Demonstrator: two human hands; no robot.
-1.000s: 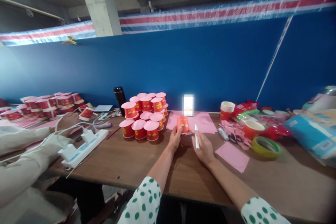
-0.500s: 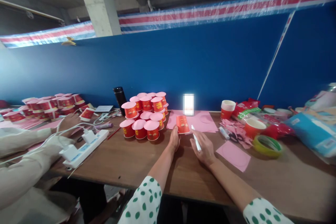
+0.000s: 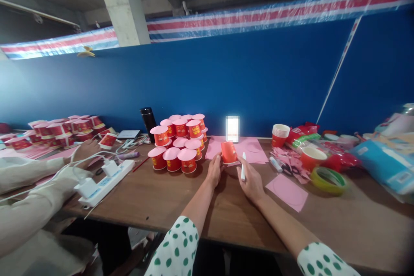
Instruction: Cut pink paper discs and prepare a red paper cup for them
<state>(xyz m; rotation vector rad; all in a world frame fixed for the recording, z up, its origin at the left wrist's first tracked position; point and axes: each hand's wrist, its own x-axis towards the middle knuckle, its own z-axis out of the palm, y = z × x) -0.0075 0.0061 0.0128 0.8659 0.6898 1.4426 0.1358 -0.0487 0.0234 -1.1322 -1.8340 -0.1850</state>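
A red paper cup (image 3: pixel 229 152) sits a little tilted in front of me, its wide rim down, over pink paper sheets (image 3: pixel 250 146). My left hand (image 3: pixel 214 170) is closed on the cup's left side. A white marker (image 3: pixel 243 168) stands nearly upright in my right hand (image 3: pixel 252 181), whose fingertips reach the cup's lower right edge. Left of my hands, red cups (image 3: pixel 173 161) topped with pink paper discs are stacked in two layers. To the right lies a pink square sheet (image 3: pixel 287 192) with a circle drawn on it.
Stacked empty cups (image 3: pixel 280 134), pink paper scraps (image 3: pixel 293 161), a tape roll (image 3: pixel 328 180) and plastic bags crowd the right. On the left are a black flask (image 3: pixel 148 121), a power strip (image 3: pixel 108 182) with cables, and a co-worker's arms (image 3: pixel 48 192). A blue partition (image 3: pixel 242 77) stands behind.
The cup has turned in my left hand, so its gold print faces more to the right. My right hand has come closer to it, with the marker more upright.
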